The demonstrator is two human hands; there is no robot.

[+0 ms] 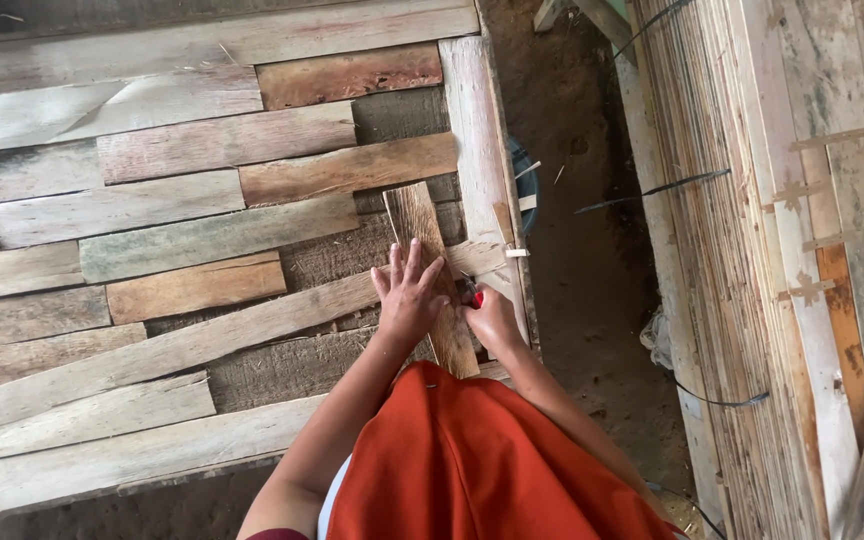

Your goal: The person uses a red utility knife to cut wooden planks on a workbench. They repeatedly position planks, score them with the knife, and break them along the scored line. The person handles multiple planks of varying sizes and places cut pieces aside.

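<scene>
My left hand (407,298) lies flat, fingers spread, on a short narrow wooden plank (418,218) that rests slantwise across a panel of rough boards (182,240). My right hand (493,318) is closed around a small tool with a red part (474,296), held against the plank's right edge. The tool is mostly hidden by my fingers, so I cannot tell its kind. An orange cloth (472,460) covers my lap below both hands.
A pale upright board (474,130) frames the panel's right edge. Bare earth floor (592,260) runs beside it. A tall stack of thin wooden slats (742,250) with dark wires fills the right side. A dark round object (526,185) lies by the frame.
</scene>
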